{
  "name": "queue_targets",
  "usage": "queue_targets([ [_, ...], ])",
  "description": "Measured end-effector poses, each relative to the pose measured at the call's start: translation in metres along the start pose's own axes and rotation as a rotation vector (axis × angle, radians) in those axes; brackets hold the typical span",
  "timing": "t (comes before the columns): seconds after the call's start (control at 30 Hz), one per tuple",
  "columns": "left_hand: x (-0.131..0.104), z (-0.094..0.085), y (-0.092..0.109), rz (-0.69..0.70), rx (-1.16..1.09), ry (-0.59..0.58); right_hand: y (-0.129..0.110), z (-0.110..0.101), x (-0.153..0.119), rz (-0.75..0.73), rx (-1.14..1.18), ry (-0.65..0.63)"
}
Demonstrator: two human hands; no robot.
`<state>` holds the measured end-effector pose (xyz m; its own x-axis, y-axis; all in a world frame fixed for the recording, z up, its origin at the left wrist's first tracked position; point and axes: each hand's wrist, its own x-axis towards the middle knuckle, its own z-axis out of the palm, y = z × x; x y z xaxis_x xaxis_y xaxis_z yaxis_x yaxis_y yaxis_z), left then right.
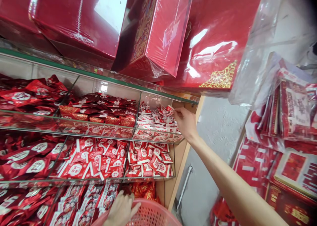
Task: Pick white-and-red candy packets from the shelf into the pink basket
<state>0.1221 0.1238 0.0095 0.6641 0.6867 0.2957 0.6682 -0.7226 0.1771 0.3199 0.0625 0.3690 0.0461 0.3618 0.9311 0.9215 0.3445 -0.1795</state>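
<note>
Sweet packets (155, 123): small red-and-white wrapped pieces, heaped in the rightmost compartment of the upper glass shelf (99, 75), against the wooden end panel.
View: head camera only, looking forward and down along the shelving.
Right hand (185, 122): reached across to that compartment; fingers (176, 113) curled and pinched on a packet at the top of the heap, though the exact grip is partly hidden by the hand itself.
Left hand (121, 209): low in the frame, fingers closed over the rim of a pink plastic basket (153, 214) held below the shelves.
Neighbouring compartments: darker red foil packets (99, 110) to the left on the same shelf; larger red-and-white packets (148, 160) in the tier beneath; more of the same lower down.
Above: red gift boxes (158, 31) in clear wrap, stacked tilted on the top glass, some leaning over the edge.
Right side: hanging bundles of red printed goods (284, 113) in plastic sleeves by a grey wall.
Risk, loose heap: packets lie piled to the glass front; a pinch on one could likely drag neighbours over the edge and past the basket.
Risk, overhead: the leaning boxes look unsteady; a knock to the shelf might shift them.
Risk, basket: held by one rim only, it may tip as weight is added.
</note>
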Motion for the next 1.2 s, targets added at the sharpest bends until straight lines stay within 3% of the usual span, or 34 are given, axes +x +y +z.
queue_targets([
  [0.2, 0.000, -0.018, 0.010, -0.087, 0.074, -0.003, -0.038, -0.012, -0.023, 0.199, 0.452, -0.037],
  [0.43, 0.000, -0.019, 0.009, -0.057, 0.101, 0.000, -0.068, -0.013, -0.064, 0.298, 0.638, -0.462],
  [0.6, 0.000, -0.023, 0.012, -0.043, 0.134, -0.011, -0.062, -0.003, -0.105, 0.595, 0.827, -0.719],
  [0.7, -0.001, -0.026, 0.013, -0.035, 0.136, 0.009, -0.051, 0.008, -0.128, 0.739, 0.887, -0.750],
  [0.83, -0.001, -0.027, 0.013, -0.006, 0.162, 0.031, -0.036, 0.023, -0.153, 0.797, 0.883, -0.795],
  [1.0, 0.000, -0.027, 0.011, 0.024, 0.150, -0.013, -0.021, 0.045, -0.188, 0.715, 0.777, -1.030],
  [1.2, 0.001, -0.023, 0.010, 0.022, 0.160, -0.020, -0.012, 0.073, -0.248, 0.235, 0.209, -1.228],
])
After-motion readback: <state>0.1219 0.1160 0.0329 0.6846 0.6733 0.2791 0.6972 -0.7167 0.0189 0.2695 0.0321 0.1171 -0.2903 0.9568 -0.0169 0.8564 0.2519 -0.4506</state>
